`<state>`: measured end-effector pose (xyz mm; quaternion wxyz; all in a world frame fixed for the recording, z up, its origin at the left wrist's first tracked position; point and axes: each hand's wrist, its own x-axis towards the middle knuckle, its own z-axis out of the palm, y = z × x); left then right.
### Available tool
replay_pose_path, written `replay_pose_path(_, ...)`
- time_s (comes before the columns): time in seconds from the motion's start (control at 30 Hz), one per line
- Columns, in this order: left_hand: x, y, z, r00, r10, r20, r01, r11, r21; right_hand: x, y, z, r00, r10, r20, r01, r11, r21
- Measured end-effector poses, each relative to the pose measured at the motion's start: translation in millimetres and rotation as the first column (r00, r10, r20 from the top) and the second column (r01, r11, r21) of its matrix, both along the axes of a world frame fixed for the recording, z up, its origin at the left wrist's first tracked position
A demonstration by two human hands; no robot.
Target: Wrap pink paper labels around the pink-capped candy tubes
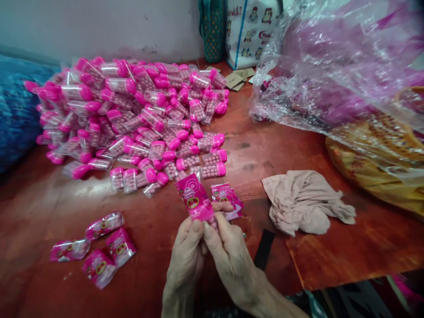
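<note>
Both hands meet at the front middle of the table. My left hand [187, 251] pinches the lower end of a pink printed wrapper [192, 197]. My right hand [231, 255] grips the same spot, its fingers around a small container of pink balls [213, 222] that shows only partly beneath the wrapper. Just behind my right hand lie flat pink wrappers [222, 193]. To the left, several wrapped containers [105, 224] rest on the table. A large heap of clear containers with pink caps [149, 110] lies beyond my hands.
A crumpled beige cloth [306, 201] lies on the red table [261, 154] at the right. Behind it are clear plastic wrap [314, 70] and a yellow bag [374, 163]. A blue bag [20, 106] stands far left, a white printed bag [253, 33] at the back.
</note>
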<state>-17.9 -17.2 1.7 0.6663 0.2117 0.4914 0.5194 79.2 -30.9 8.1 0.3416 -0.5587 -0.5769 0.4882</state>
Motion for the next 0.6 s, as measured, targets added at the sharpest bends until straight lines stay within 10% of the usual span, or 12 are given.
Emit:
replay_pose_path(0.27, -1, 8, 4.9, 0.997, 0.069, 0.027, -0.062, 0.977, -0.202, 12, 10, -3.6, 0.971, -0.196, 0.133, 0.107, 0.863, 0.494)
replay_pose_path(0.6, 7, 2, 6.6, 0.998, -0.063, 0.031, 0.07, 0.954, -0.293, 23, 16, -15.3, 0.895, -0.093, 0.437, -0.198, 0.795, 0.574)
